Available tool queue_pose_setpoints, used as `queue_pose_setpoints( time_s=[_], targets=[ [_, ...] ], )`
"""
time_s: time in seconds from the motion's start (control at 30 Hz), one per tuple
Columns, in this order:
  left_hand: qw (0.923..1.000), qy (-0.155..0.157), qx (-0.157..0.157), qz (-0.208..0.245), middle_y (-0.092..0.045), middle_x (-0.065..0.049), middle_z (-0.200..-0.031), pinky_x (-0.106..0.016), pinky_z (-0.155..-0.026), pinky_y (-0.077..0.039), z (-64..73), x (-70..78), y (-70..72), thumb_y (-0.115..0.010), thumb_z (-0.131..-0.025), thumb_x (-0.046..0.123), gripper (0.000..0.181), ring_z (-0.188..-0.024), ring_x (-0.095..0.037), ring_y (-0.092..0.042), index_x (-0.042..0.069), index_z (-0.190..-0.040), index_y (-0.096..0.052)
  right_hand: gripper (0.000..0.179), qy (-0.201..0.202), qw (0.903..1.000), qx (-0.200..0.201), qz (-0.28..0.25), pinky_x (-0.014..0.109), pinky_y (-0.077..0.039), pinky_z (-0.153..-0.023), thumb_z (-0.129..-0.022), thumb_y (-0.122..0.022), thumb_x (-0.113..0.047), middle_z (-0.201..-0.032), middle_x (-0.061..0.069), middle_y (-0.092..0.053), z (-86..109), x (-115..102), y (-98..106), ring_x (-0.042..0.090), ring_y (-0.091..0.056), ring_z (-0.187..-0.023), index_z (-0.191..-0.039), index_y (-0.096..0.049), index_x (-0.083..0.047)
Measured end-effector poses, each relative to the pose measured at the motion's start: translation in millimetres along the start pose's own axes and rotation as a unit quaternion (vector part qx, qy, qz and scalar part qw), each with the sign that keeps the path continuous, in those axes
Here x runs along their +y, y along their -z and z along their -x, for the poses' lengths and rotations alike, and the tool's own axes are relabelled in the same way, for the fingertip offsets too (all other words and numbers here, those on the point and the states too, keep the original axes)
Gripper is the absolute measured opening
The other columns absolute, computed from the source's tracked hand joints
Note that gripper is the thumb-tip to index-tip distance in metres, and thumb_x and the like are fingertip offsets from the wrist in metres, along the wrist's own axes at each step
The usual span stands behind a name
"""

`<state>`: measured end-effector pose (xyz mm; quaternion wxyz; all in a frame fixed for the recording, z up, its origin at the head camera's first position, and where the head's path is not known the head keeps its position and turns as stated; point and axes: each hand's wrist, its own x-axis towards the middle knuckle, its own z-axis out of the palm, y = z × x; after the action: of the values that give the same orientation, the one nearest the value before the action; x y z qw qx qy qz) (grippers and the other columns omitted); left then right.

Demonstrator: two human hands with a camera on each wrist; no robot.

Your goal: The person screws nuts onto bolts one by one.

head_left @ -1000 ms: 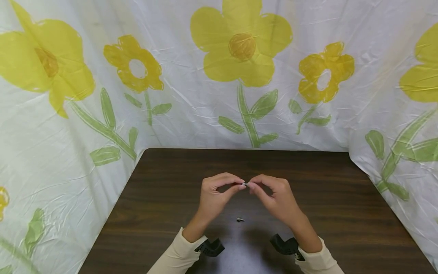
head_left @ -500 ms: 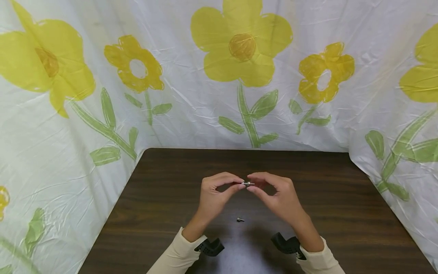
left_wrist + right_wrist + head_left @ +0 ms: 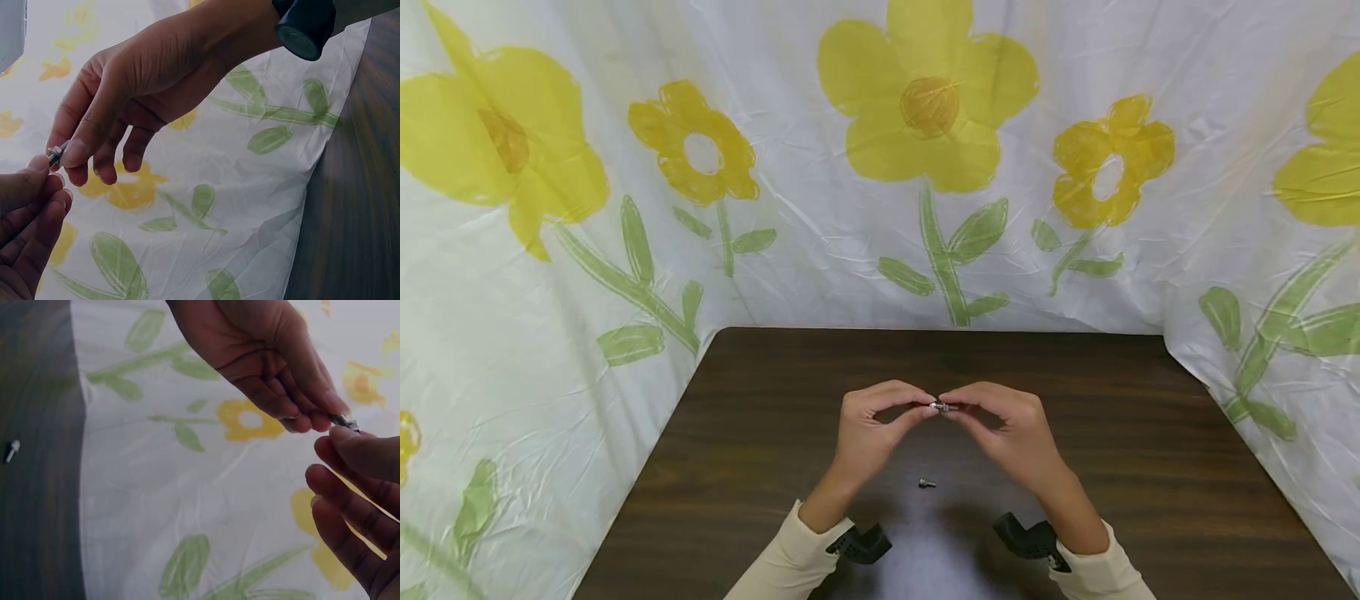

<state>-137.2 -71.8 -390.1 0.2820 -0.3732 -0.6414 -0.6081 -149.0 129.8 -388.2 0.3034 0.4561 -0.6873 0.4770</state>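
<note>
A small silver bolt is held up above the table between both hands, with what looks like a nut on its shank. My left hand pinches one end of the bolt between thumb and fingertips. From the other side, the thumb and index finger of my right hand close around the nut, and a bit of shank shows past it. The fingertips hide part of both pieces. On the tabletop below the hands lies a second small bolt, also visible in the right wrist view.
Dark wood-grain table stretches under both hands. A white curtain with yellow flowers hangs behind it and along its sides. Black camera mounts sit on both wrists, over cream sleeves.
Half a second ago the right fingers were spread apart around the bolt's free end, exposing the nut; now they have closed on it again. The left hand has kept its pinch.
</note>
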Motion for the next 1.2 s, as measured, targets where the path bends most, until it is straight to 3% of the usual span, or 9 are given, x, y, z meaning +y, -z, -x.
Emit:
queue_pose_setpoints(
  time_s=[0.13,0.3,0.43,0.57,0.83,0.93,1.07,1.2],
  targets=[
    [1.0,-0.005,0.0,0.002,-0.074,-0.014,-0.084,-0.033,-0.071,-0.06,6.8,-13.5,-0.1,-0.08,-0.074,-0.018,0.023,-0.077,-0.022,-0.072,-0.002,-0.09,-0.077,0.04,-0.006,0.9999,-0.007,0.009,0.026,-0.059,-0.074,-0.069,-0.084,0.014,-0.096,0.007,-0.077,0.5,0,1,0.021,-0.074,-0.083,-0.104,-0.077,-0.004],
    [1.0,-0.007,-0.004,0.006,-0.074,-0.014,-0.084,-0.032,-0.071,-0.06,8.3,-15.3,0.5,-0.08,-0.073,-0.019,0.024,-0.077,-0.022,-0.072,-0.003,-0.09,-0.076,0.025,-0.02,0.9995,-0.02,0.009,0.026,-0.059,-0.073,-0.081,-0.082,0.001,-0.095,0.004,-0.076,2.8,0,0,0.017,-0.074,-0.083,-0.104,-0.076,-0.008],
    [0.9999,-0.008,-0.009,0.008,-0.074,-0.015,-0.083,-0.032,-0.071,-0.06,6.9,-11.6,1.3,-0.079,-0.073,-0.021,0.024,-0.077,-0.022,-0.072,-0.004,-0.09,-0.076,0.015,-0.059,0.9973,-0.044,-0.002,0.022,-0.057,-0.073,-0.088,-0.077,-0.001,-0.091,0.0,-0.075,4.9,-2,-1,0.013,-0.071,-0.079,-0.1,-0.076,-0.01],
    [0.9998,-0.005,-0.013,0.01,-0.074,-0.014,-0.085,-0.033,-0.071,-0.06,9.2,-16.9,1.9,-0.079,-0.074,-0.018,0.024,-0.078,-0.022,-0.072,-0.002,-0.092,-0.077,0.016,-0.09,0.9941,-0.06,-0.01,0.021,-0.056,-0.068,-0.091,-0.072,0.004,-0.082,-0.003,-0.072,5.4,-4,-3,0.009,-0.067,-0.071,-0.096,-0.074,-0.011],
    [0.9997,0.021,-0.013,0.003,-0.074,-0.012,-0.083,-0.032,-0.071,-0.06,5.9,-8.9,0.3,-0.08,-0.076,-0.015,0.02,-0.077,-0.02,-0.071,-0.001,-0.089,-0.077,0.025,-0.118,0.9914,-0.057,-0.005,0.021,-0.054,-0.067,-0.092,-0.068,0.008,-0.075,-0.004,-0.068,4.8,-6,-4,0.008,-0.064,-0.069,-0.088,-0.072,-0.017],
    [0.9998,0.019,-0.007,0.001,-0.074,-0.013,-0.083,-0.032,-0.07,-0.06,4.9,-7.1,0.0,-0.08,-0.076,-0.016,0.019,-0.077,-0.021,-0.071,-0.003,-0.089,-0.076,0.018,-0.106,0.9935,-0.039,0.004,0.021,-0.055,-0.069,-0.09,-0.073,0.003,-0.083,-0.004,-0.072,4.3,-6,-3,0.008,-0.066,-0.073,-0.095,-0.074,-0.015],
    [0.9998,0.018,0.004,-0.004,-0.074,-0.011,-0.084,-0.031,-0.07,-0.06,6.3,-10.6,1.0,-0.08,-0.077,-0.014,0.019,-0.077,-0.02,-0.072,-0.001,-0.09,-0.077,0.022,-0.048,0.9988,0.0,0.011,0.024,-0.057,-0.067,-0.088,-0.08,-0.009,-0.095,0.006,-0.076,2.8,-3,-1,0.012,-0.069,-0.076,-0.109,-0.075,-0.006],
    [0.9997,0.023,0.001,0.005,-0.075,-0.011,-0.087,-0.032,-0.07,-0.06,8.6,-15.2,1.6,-0.08,-0.079,-0.012,0.019,-0.08,-0.021,-0.072,0.0,-0.093,-0.078,0.023,-0.007,0.9999,0.013,0.002,0.025,-0.058,-0.068,-0.092,-0.078,-0.017,-0.096,0.01,-0.076,1.2,-1,0,0.016,-0.07,-0.077,-0.109,-0.075,-0.001]
  ],
)
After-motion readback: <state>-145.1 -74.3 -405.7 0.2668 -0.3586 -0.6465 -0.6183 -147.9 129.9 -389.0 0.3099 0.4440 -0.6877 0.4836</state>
